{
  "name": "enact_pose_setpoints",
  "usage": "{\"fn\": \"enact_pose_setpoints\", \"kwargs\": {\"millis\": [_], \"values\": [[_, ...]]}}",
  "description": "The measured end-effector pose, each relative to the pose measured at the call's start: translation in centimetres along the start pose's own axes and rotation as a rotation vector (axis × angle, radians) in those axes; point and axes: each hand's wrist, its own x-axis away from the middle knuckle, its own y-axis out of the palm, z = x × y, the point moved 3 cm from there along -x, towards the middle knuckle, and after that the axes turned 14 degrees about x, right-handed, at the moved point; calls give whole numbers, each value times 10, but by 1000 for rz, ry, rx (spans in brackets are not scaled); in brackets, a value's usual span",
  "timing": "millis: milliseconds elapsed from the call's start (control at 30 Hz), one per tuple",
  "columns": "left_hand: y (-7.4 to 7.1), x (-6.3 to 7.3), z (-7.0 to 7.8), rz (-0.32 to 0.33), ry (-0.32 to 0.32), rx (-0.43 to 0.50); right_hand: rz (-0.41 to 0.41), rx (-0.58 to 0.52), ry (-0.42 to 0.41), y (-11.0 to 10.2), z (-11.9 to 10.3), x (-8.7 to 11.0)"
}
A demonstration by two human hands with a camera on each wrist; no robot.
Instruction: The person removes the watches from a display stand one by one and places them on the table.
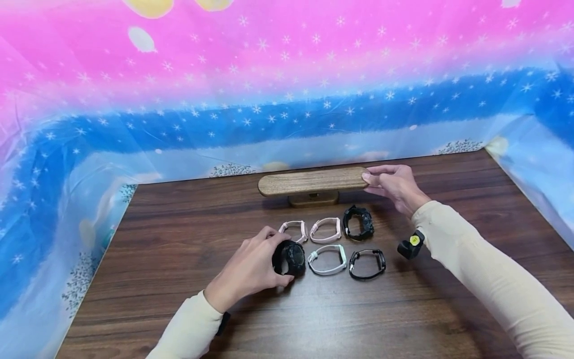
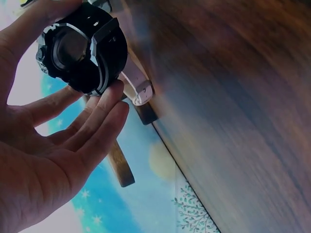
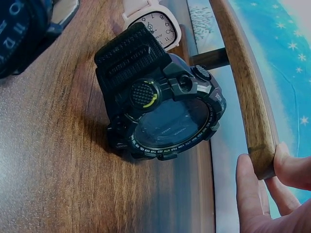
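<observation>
My left hand grips a chunky black watch at the left end of the front row of watches. In the left wrist view the thumb and fingers hold this black watch by its sides, its strap fastened in a loop. My right hand pinches the right end of a wooden display stand, a long rounded bar on a small base. The right wrist view has the thumb and fingers on the bar's end. Nearest that hand on the table is another bulky black watch.
Two pink watches stand in the back row beside the bulky black one. A white watch and a slim black watch stand in front. The brown wooden table meets a pink and blue snowflake cloth behind.
</observation>
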Motion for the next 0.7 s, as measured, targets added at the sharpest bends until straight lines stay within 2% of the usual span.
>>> {"fn": "enact_pose_setpoints", "kwargs": {"millis": [400, 700], "values": [[9, -3, 3, -39, 12, -50, 0, 0, -4, 0, 1, 0], [11, -3, 4, -40, 40, -61, 3, -6, -4, 0, 1, 0]]}}
